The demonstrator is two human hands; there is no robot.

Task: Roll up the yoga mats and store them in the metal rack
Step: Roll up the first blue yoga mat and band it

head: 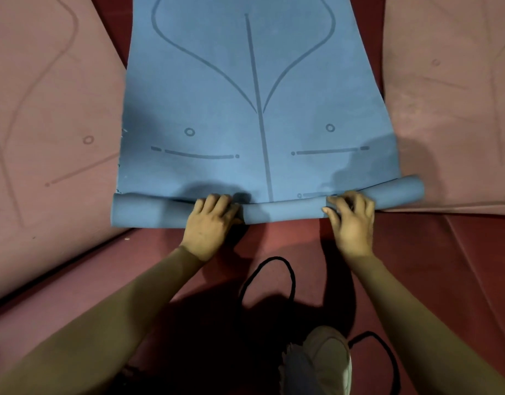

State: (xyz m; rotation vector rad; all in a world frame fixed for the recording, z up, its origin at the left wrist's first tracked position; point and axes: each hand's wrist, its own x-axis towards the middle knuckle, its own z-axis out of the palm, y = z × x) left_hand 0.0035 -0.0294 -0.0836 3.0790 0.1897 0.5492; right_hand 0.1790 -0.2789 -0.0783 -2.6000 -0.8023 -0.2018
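Fingers (217,202) of the left hand (210,226) curl over the roll (282,213) at the near end of the blue yoga mat (254,109) and clamp it. The right hand (352,223) grips the same roll toward 3 o'clock, thumb tucked against its front. The rest of the mat lies flat on the red floor (416,252), stretching to 12 o'clock. Pink mats lie at 9 o'clock (46,109) and 3 o'clock (459,109). A black cord (291,280) loops at 6 o'clock, beside a shoe (328,360).
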